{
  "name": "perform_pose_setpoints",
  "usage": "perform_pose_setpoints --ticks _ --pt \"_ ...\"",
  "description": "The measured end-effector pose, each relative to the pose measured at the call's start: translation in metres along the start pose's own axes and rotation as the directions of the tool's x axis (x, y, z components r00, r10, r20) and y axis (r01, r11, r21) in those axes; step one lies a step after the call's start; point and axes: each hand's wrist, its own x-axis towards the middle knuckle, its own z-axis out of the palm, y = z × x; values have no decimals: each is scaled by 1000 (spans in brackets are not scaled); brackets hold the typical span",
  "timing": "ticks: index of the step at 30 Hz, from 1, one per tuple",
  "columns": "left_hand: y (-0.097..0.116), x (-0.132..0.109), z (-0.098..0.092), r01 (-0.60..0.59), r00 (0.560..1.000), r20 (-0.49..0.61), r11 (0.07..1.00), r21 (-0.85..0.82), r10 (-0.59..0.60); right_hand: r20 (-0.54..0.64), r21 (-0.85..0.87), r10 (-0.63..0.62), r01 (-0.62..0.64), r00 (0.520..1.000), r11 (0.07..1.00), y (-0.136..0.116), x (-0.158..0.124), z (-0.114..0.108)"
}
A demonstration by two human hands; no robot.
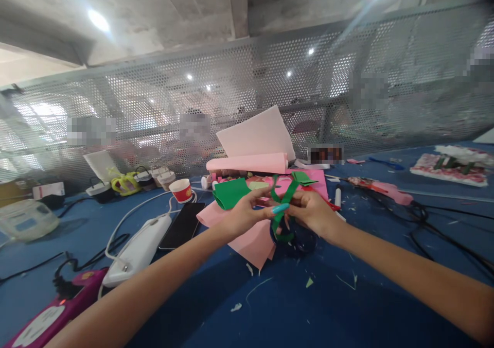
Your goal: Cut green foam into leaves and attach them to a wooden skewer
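A curled green strip (pixel 290 196), paper or felt, hangs between my two hands in the middle of the view. My left hand (pixel 249 211) pinches it from the left, with a long turquoise thumbnail showing. From the right, my right hand (pixel 314 211) grips the same strip between thumb and fingers. Just beyond my left hand lies a folded green sheet (pixel 231 192). Pink sheets (pixel 252 245) spread beneath and behind my hands. Below my right hand sits a dark, rounded object (pixel 304 239) that I cannot make out.
To the left are a black phone (pixel 183 226), a white power strip (pixel 139 250), a magenta power strip (pixel 65 304) and a red paper cup (pixel 180 190). A pink glue gun (pixel 386 189) with black cords lies right. Scraps litter the blue table (pixel 278 307); perforated metal mesh (pixel 254 80) stands behind.
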Motion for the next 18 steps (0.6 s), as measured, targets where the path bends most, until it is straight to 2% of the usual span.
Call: perform_pose_setpoints --ticks 3,7,10,13,16,18 --pt "2 -2 8 -14 1000 -8 1000 -26 13 55 -24 -41 42 998 999 2 -1 2" --pt "1 -6 17 27 992 -116 988 -149 -45 18 -138 -91 92 996 986 1 -4 5" --pt "2 -7 19 1 976 -213 972 -234 -52 46 -56 -76 79 996 995 -2 -6 7" --pt "5 -8 19 -25 969 -241 946 -324 -57 74 48 -33 29 997 998 -4 -5 8" --pt "7 -8 19 -36 967 -245 914 -403 -70 -7 70 -15 16 1000 997 -3 -3 7" --pt "6 -7 18 -64 952 -296 894 -443 -78 -71 59 -26 31 997 998 -2 -2 6"
